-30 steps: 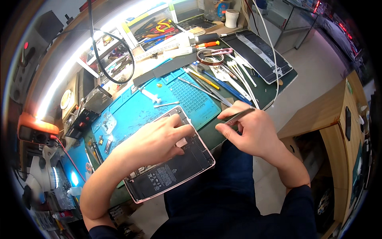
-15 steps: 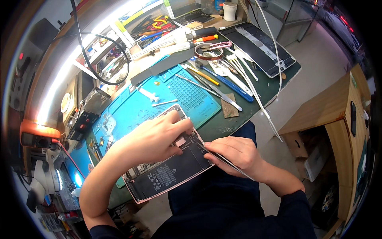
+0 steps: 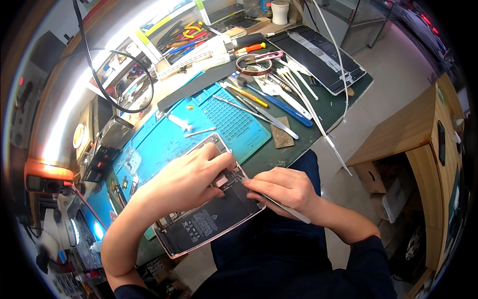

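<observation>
An opened tablet [image 3: 201, 226], its pink rim around a black battery and exposed circuit parts, lies tilted between the mat and my lap. My left hand [image 3: 191, 172] reaches across it with bent fingers, holding it near the far right rim; the thumb presses by the battery's upper edge and the fingertips are partly hidden. My right hand [image 3: 286, 189] pinches metal tweezers [image 3: 294, 213] at the tablet's right edge. Their flat rear end sticks out below my palm, and their tips point in toward the circuit parts, too small to make out.
A blue repair mat [image 3: 164, 144] lies beyond the tablet, with a white syringe-like tube [image 3: 179, 123] and a cotton swab [image 3: 200, 132]. More tweezers [image 3: 284, 128], brushes, a tape roll [image 3: 254, 65] and another opened tablet [image 3: 318, 60] are farther right. A white cable [image 3: 326, 137] hangs over the bench edge.
My right hand has moved slightly left, farther over the tablet's edge, and the tweezers have turned so their flat side shows more. The left hand keeps its grip. The whole view has shifted slightly.
</observation>
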